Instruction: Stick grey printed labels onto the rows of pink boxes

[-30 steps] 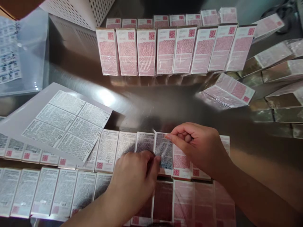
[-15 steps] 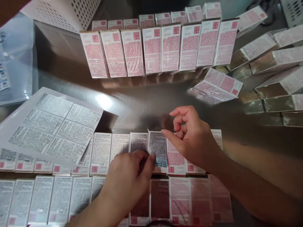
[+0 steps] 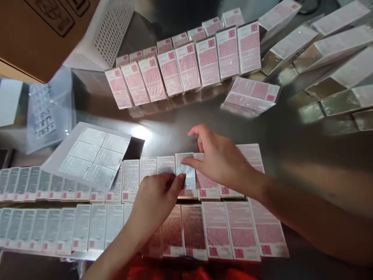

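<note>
My left hand [image 3: 159, 200] rests over the upper row of boxes, fingers curled. Its thumb tip lies on the lower part of a grey printed label [image 3: 186, 171] that covers the face of one small box. What its fingers hold, if anything, is hidden. From the right, my right hand [image 3: 217, 157] reaches in with its thumb on the label's upper part. Its index finger is stretched and apart from the thumb. Left of this box, several boxes [image 3: 130, 177] carry the same grey label. Those to the right, such as one box [image 3: 207, 182], show pink print.
A label sheet [image 3: 93, 155] lies across the row at left. A lower row of boxes [image 3: 217, 229] runs along the near side. Wrapped boxes [image 3: 186, 66] stand at the back, more [image 3: 335, 50] at right. A carton [image 3: 37, 42] and white basket [image 3: 107, 35] occupy the far left.
The camera view has shifted and turned, bringing the carton in at upper left. My right thumb has come over the label's upper part. My left hand stays at the same box.
</note>
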Action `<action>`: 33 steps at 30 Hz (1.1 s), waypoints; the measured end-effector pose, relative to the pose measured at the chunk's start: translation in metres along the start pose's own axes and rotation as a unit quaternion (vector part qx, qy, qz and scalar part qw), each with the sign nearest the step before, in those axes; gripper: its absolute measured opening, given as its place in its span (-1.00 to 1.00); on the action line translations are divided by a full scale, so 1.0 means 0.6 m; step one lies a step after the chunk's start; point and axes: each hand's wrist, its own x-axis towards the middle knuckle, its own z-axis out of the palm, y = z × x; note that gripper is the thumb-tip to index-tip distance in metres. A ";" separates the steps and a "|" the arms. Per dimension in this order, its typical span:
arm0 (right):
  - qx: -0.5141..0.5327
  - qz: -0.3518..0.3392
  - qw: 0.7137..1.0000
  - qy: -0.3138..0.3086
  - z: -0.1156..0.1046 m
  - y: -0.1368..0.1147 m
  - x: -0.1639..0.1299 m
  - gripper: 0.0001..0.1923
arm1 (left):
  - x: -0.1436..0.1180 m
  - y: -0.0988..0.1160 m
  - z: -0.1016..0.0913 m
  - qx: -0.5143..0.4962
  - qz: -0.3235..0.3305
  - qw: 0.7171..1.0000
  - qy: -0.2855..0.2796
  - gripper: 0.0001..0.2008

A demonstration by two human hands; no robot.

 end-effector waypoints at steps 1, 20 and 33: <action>0.001 -0.006 1.000 -0.004 -0.002 -0.001 0.000 -0.41 | -0.001 0.000 0.001 -0.005 -0.005 1.000 0.005 -0.46; -0.034 -0.106 0.990 0.083 0.004 0.011 -0.011 -0.34 | -0.009 0.030 0.001 0.074 -0.043 0.996 0.029 -0.50; -0.004 -0.118 0.986 0.120 0.015 0.012 -0.012 -0.33 | -0.016 0.043 -0.009 0.189 -0.051 0.979 0.055 -0.43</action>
